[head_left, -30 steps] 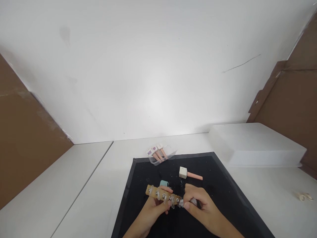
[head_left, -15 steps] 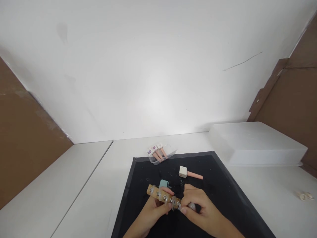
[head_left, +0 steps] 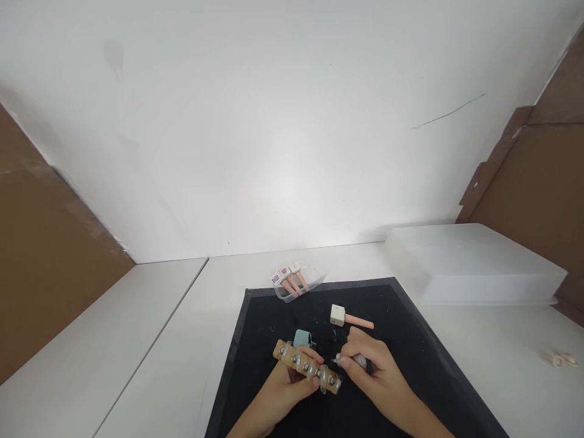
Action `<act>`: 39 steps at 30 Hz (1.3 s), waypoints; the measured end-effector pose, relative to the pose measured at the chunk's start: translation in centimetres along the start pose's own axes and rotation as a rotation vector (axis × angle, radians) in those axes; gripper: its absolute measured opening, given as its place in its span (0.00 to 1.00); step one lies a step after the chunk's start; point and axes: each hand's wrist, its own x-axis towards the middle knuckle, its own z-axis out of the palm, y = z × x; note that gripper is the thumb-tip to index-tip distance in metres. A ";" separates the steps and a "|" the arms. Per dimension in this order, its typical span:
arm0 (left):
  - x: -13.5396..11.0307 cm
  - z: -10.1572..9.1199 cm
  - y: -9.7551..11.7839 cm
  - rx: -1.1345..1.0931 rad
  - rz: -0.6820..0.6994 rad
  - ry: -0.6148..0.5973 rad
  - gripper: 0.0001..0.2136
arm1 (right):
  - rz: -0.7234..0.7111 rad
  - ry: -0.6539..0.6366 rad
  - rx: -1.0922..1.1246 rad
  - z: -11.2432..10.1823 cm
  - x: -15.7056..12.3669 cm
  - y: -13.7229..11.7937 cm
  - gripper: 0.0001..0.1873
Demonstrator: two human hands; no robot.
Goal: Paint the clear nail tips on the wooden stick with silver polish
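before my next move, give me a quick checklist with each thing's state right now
1. Wooden strip in left hand: ok, held between thumb and fingers
2. Small grey item in right hand: ok, pinched
3. Grey item's tip off the strip: ok, they look apart
4. White-headed piece away from right hand: ok, on the black mat beyond it
5. Teal item not touching left fingers: cannot tell, they overlap here

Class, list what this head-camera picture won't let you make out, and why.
Head view:
Left hand: most fingers hidden behind the wooden strip.
Grey item: partly covered by the right hand.
Black mat: near edge cut off at the bottom.
Pieces in the clear tray: purple markings too small to read.
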 end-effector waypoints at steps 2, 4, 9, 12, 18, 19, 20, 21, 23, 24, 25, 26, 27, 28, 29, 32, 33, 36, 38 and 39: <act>0.1 0.1 0.0 0.004 0.007 -0.005 0.16 | -0.001 -0.020 0.032 0.0 0.0 -0.1 0.14; 0.1 0.2 0.1 0.011 0.020 -0.010 0.16 | 0.000 -0.070 0.059 0.0 -0.1 -0.3 0.14; 0.1 0.5 0.4 0.029 0.031 -0.009 0.17 | 0.024 -0.161 0.047 0.2 -0.2 -0.5 0.13; 0.0 0.5 0.4 0.044 0.032 -0.041 0.15 | 0.045 -0.134 0.026 0.3 -0.2 -0.2 0.13; -0.1 0.4 0.1 0.027 0.016 -0.085 0.15 | 0.101 -0.016 -0.022 0.2 -0.1 0.5 0.13; -0.1 0.4 0.1 0.034 0.016 -0.083 0.15 | 0.102 0.000 -0.022 0.2 -0.1 0.6 0.14; -0.1 0.4 0.1 0.045 0.018 -0.077 0.16 | 0.101 0.013 -0.018 0.2 -0.1 0.6 0.14; -0.1 0.3 0.0 0.057 0.020 -0.067 0.16 | 0.098 0.019 -0.011 0.1 -0.1 0.6 0.15; 0.0 0.3 -0.1 0.071 0.023 -0.044 0.16 | 0.084 0.002 0.004 0.1 -0.1 0.5 0.16; 0.1 0.2 -0.2 0.078 0.026 -0.034 0.16 | 0.078 -0.020 0.010 0.1 -0.1 0.4 0.16; 0.2 0.2 -0.3 0.086 0.032 -0.025 0.16 | 0.072 -0.048 0.015 0.1 -0.1 0.3 0.16; 0.2 0.1 -0.5 0.093 0.040 -0.019 0.16 | 0.069 -0.078 0.019 0.1 -0.1 0.2 0.16; 0.3 0.1 -0.6 0.099 0.051 -0.015 0.15 | 0.068 -0.107 0.023 0.1 -0.1 0.0 0.16; 0.3 0.1 -0.6 0.105 0.061 -0.012 0.15 | 0.069 -0.131 0.027 0.1 -0.2 -0.1 0.15; 0.3 0.1 -0.7 0.112 0.068 -0.009 0.15 | 0.074 -0.148 0.031 0.1 -0.2 -0.2 0.15; 0.2 0.1 -0.6 0.134 0.059 -0.011 0.15 | 0.109 -0.172 0.039 0.2 -0.2 -0.2 0.13; 0.2 0.1 -0.5 0.141 0.054 -0.013 0.15 | 0.124 -0.171 0.039 0.2 -0.2 -0.1 0.13; 0.1 0.1 -0.4 0.152 0.049 -0.020 0.14 | 0.151 -0.137 0.025 0.3 0.0 0.2 0.12; 0.0 0.1 -0.5 0.151 0.048 -0.022 0.15 | 0.155 -0.091 0.004 0.2 0.1 0.4 0.12; 0.0 0.1 -0.6 0.145 0.046 -0.023 0.15 | 0.156 -0.069 -0.005 0.2 0.1 0.5 0.13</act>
